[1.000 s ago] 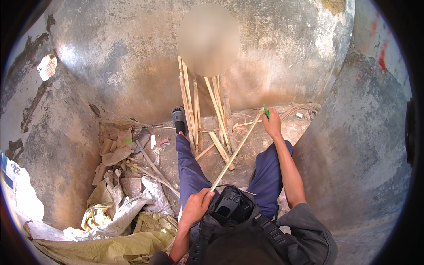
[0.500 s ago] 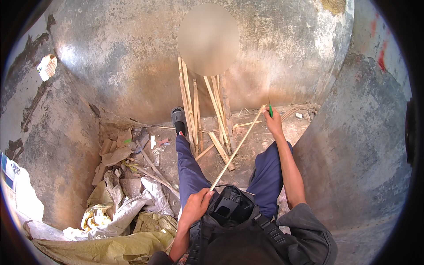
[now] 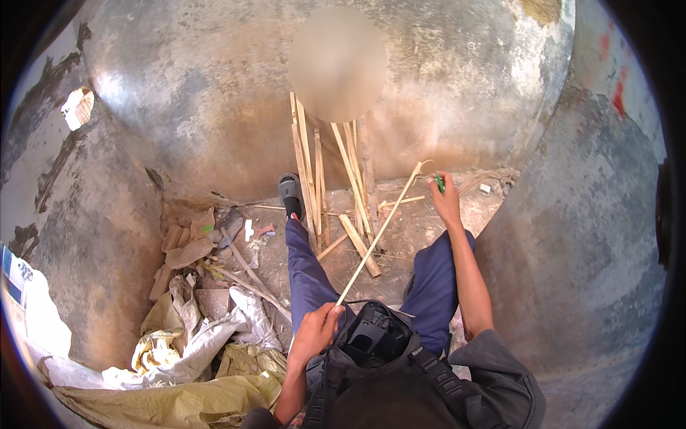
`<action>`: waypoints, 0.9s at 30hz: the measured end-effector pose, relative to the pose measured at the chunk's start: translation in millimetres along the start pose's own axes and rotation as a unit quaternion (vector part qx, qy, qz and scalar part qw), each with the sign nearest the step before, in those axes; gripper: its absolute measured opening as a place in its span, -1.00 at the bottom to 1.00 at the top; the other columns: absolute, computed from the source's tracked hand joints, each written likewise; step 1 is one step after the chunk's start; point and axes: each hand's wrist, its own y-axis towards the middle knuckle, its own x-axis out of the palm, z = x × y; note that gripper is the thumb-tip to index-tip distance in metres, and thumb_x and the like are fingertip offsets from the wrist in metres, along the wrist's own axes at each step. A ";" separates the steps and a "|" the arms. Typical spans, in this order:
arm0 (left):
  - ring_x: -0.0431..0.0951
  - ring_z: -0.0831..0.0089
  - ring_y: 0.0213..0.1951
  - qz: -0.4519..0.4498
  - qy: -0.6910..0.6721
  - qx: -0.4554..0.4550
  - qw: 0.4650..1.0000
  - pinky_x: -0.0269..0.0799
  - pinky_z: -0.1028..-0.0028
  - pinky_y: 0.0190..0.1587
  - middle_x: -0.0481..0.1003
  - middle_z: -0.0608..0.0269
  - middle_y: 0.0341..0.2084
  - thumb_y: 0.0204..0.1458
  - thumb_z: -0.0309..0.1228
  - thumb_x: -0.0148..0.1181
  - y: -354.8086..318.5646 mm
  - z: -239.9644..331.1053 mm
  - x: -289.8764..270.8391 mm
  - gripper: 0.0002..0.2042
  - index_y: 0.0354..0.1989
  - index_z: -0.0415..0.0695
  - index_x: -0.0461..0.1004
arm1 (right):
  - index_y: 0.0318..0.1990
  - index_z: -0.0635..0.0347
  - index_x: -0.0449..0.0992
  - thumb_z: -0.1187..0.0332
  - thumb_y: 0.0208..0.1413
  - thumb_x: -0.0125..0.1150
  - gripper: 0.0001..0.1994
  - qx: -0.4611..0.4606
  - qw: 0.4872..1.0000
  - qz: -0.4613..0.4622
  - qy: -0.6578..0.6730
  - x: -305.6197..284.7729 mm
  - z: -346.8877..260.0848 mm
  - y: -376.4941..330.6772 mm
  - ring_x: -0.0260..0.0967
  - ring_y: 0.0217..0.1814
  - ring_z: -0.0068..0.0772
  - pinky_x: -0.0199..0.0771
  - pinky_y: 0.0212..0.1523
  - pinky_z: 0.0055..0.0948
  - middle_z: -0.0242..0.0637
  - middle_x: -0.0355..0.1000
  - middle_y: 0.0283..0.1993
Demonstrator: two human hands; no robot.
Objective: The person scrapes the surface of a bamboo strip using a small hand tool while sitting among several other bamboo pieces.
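My left hand (image 3: 315,330) is closed round the near end of a long pale bamboo strip (image 3: 379,234), by my left thigh. The strip slants up and away to the right, and a thin shaving (image 3: 427,164) curls from its far tip. My right hand (image 3: 446,197) is closed on a small green-handled knife (image 3: 439,183), just right of that tip and apart from it. Most of the knife is hidden by my fingers, and its blade is hard to make out.
Several bamboo strips (image 3: 303,171) lean against the curved concrete wall (image 3: 214,107) ahead. A short split bamboo piece (image 3: 359,247) lies between my legs. Scraps and crumpled sacks (image 3: 193,343) lie to the left, and coiled thin strips (image 3: 486,176) to the right. A black bag (image 3: 371,336) hangs before me.
The strip's far tip has swung slightly left and up, away from my right hand, and a curled shaving now shows. My right hand has moved slightly right with the knife. My left hand still holds the strip.
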 end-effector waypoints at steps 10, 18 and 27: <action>0.49 0.64 -0.62 0.003 -0.081 0.011 0.997 0.38 0.53 -0.56 0.53 0.38 -0.48 0.66 -0.24 -0.13 9.8 18.5 -3.6 -0.60 0.19 -0.23 0.63 | 0.09 0.16 0.55 0.08 0.55 0.06 -0.66 -0.107 0.970 -0.210 -0.062 -14.3 -117.4 -115.0 0.57 -0.31 0.17 0.50 -0.27 0.03 -0.02 0.58 -0.25; 0.51 0.67 -0.60 -0.020 -0.113 0.023 0.993 0.40 0.60 -0.57 0.55 0.36 -0.46 0.68 -0.20 -0.19 18.8 35.3 0.1 -0.55 0.21 -0.27 0.60 | 0.03 0.21 0.62 0.21 0.40 0.36 -0.74 -0.192 0.952 -0.238 -0.011 -13.2 -168.2 -163.0 0.64 -0.24 0.07 0.60 -0.27 -0.12 -0.12 0.61 -0.19; 0.54 0.65 -0.58 -0.033 -0.133 0.023 0.990 0.46 0.59 -0.55 0.61 0.25 -0.43 0.69 -0.18 -0.21 20.1 43.6 2.3 -0.53 0.22 -0.30 0.58 | 0.01 0.15 0.65 0.20 0.35 0.45 -0.74 -0.237 0.938 -0.253 -0.031 -15.8 -190.3 -173.4 0.69 -0.26 -0.06 0.64 -0.28 -0.15 -0.21 0.63 -0.20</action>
